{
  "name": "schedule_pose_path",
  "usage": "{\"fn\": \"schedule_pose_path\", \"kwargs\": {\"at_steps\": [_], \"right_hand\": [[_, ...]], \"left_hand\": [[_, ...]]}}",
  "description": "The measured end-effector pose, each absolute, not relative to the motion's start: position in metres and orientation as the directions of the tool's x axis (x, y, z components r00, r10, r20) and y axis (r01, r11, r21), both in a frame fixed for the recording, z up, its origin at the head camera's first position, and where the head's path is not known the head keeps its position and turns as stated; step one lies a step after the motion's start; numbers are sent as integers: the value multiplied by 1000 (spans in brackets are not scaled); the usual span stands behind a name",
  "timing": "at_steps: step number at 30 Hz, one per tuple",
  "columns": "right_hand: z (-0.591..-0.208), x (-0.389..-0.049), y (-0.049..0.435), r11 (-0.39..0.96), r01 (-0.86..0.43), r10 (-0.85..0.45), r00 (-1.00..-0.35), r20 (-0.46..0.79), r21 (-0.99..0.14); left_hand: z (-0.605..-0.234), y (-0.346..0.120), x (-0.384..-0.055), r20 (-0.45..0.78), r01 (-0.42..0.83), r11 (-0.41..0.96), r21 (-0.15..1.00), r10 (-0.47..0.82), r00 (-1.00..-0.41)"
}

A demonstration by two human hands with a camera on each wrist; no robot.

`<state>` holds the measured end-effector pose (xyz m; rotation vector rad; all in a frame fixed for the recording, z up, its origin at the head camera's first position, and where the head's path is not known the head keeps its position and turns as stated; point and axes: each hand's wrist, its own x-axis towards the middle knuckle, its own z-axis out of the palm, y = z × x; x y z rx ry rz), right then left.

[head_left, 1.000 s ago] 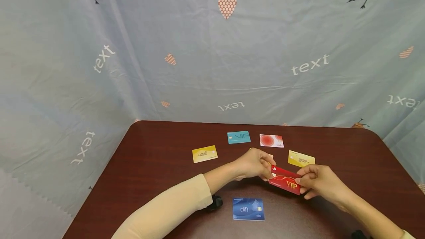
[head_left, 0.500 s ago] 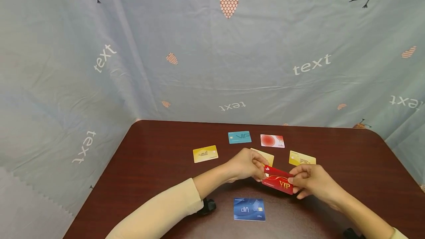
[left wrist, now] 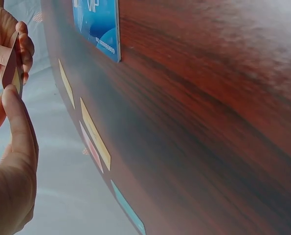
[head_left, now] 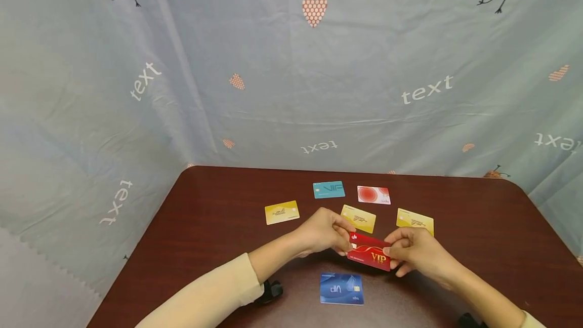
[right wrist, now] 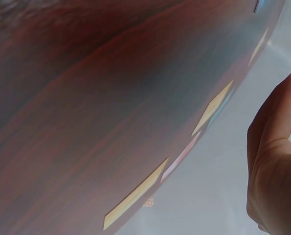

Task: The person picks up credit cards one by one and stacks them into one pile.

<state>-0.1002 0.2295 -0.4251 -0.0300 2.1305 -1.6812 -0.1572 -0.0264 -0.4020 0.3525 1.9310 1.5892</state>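
A red VIP card [head_left: 368, 252] is held up above the table between both hands. My left hand [head_left: 322, 233] pinches its left end with thumb and fingers; my right hand [head_left: 421, 254] pinches the right end. In the left wrist view the red card [left wrist: 14, 71] shows nearly edge-on, with the left hand [left wrist: 13, 181] below it. The right wrist view catches only part of the right hand [right wrist: 277, 161], and the card is out of that view. Nearest to the hands lie a blue VIP card [head_left: 341, 288] and a yellow card [head_left: 359, 218], both flat.
On the dark wooden table [head_left: 218, 247] also lie a teal card [head_left: 329, 190], a white card with red circles [head_left: 373, 195], a yellow card at left [head_left: 282, 212] and another at right [head_left: 415, 220]. A patterned curtain [head_left: 273, 65] hangs behind the table's far edge.
Both hands have moved left together with the red card, which now sits almost above the blue card. The middle yellow card, earlier partly covered, shows fully.
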Motion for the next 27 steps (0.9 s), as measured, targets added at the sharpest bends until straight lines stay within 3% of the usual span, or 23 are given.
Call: {"fn": "schedule_pose_path", "kwargs": {"at_steps": [27], "right_hand": [[-432, -99, 193, 256, 211, -341, -894, -292, -943]], "left_hand": [[-404, -67, -140, -316, -218, 240, 946, 538, -781]]}}
